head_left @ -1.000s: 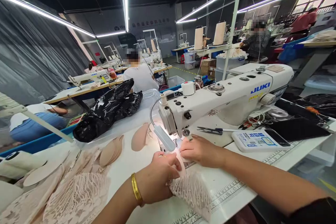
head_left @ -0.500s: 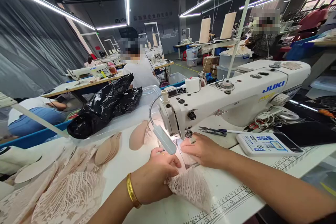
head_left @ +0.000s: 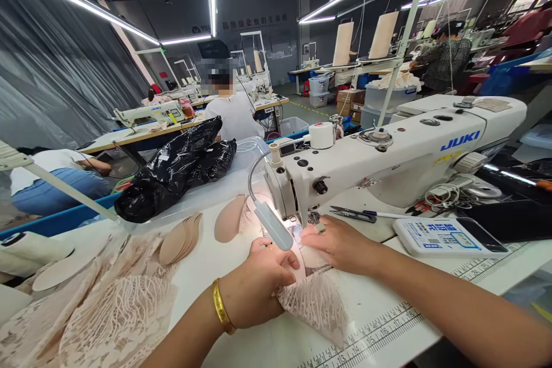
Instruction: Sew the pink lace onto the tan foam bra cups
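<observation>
A white sewing machine (head_left: 345,167) marked JUKI stands before me, its needle area lit by a grey lamp (head_left: 273,225) on a bendy neck. Below the lamp, my left hand (head_left: 261,279), with a gold bangle at the wrist, is closed on a beige lace piece (head_left: 317,305) along its left side. The fingers of my right hand (head_left: 340,241) press together on the same piece, close to the presser foot. The lace hangs towards me over the table. Machine head and lamp partly hide the needle and the fabric's far end.
Beige oval pads (head_left: 181,238) and lace pieces (head_left: 116,322) lie at the left. A molded cup (head_left: 229,219) rests behind the lamp. Right of the machine are thread snips (head_left: 353,214), a white box (head_left: 437,236) and a phone (head_left: 483,234). Black plastic bags (head_left: 172,169) lie at the back left.
The whole view has shifted slightly, so the machine appears a little further right. Both hands keep their hold on the lace piece, with hardly any movement between them.
</observation>
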A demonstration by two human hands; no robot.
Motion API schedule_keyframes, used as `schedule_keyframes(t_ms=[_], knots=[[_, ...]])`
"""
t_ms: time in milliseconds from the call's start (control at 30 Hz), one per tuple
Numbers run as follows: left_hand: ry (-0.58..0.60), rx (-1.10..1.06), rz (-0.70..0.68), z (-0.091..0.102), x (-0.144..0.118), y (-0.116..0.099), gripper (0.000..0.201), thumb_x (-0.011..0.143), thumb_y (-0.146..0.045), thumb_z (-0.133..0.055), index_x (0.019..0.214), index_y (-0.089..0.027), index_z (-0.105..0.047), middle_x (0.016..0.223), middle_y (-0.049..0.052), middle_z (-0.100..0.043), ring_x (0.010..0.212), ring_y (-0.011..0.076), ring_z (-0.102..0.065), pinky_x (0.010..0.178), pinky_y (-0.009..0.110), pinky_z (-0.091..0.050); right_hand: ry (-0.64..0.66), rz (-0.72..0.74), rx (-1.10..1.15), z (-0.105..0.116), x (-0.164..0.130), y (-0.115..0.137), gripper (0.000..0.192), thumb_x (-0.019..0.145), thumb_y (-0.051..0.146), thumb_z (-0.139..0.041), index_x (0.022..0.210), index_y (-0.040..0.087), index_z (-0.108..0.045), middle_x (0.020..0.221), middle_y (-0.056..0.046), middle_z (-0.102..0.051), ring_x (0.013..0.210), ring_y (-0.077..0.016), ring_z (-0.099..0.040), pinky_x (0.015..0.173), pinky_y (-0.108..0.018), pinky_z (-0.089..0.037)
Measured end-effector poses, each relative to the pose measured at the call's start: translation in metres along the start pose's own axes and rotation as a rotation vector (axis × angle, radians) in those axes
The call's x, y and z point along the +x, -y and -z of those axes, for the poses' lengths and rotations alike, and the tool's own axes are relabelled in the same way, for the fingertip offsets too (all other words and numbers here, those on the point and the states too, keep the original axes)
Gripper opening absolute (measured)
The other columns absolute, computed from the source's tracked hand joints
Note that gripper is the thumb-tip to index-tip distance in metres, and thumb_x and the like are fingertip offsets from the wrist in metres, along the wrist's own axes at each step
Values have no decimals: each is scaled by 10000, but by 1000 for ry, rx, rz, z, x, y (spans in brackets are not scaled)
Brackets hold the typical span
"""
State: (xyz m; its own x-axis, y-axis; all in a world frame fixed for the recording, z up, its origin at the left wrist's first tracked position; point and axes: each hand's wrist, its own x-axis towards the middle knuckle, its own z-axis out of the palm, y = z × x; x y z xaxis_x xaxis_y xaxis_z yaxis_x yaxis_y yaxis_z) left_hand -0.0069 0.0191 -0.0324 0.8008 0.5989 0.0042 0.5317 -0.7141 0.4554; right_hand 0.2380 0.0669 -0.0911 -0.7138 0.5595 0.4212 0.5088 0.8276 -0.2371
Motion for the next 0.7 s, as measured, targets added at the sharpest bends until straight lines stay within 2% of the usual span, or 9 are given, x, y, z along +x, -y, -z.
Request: schedule_keyframes(t_ms=[133,233,400,500,700], knots=[[-9,15,9,2,-1,6,188,665,-38,-642,610,-181,-534,1134,62,-696,1065,267,-646,1005,426,-304,3,-16,-10,-1,-1,-1,305,904,21,-505,925,228,-727,777,-40,-643,773,-218,-454,683,-323,-311],[-27,43,9,2,-3,11,202,651,-7,-612,617,-180,-513,1111,57,-701,1077,266,-645,995,426,-287,18,-8,-1,1,0,0,335,890,-4,-489,954,221,-729,831,-54,-668,800,-224,-465,690,-327,-321],[-95,54,10,1,-4,15,230,657,-28,-607,587,-182,-450,1047,51,-718,985,246,-647,972,397,-291,40,19,71,8,0,5,369,914,4,-454,991,231,-734,907,-56,-707,802,-218,-492,721,-335,-357],[-110,75,-6,-1,-5,13,215,622,15,-563,616,-185,-482,1014,14,-732,892,215,-651,958,379,-283,63,72,123,13,-1,9,370,950,40,-437,1045,244,-731,939,-50,-737,797,-214,-530,741,-350,-377],[-145,86,-30,-3,-4,7,224,631,34,-528,631,-191,-537,949,-23,-757,758,171,-636,960,378,-253,168,244,244,23,-1,20,400,929,37,-446,1071,281,-729,1129,-27,-770,1002,-240,-617,868,-396,-438]])
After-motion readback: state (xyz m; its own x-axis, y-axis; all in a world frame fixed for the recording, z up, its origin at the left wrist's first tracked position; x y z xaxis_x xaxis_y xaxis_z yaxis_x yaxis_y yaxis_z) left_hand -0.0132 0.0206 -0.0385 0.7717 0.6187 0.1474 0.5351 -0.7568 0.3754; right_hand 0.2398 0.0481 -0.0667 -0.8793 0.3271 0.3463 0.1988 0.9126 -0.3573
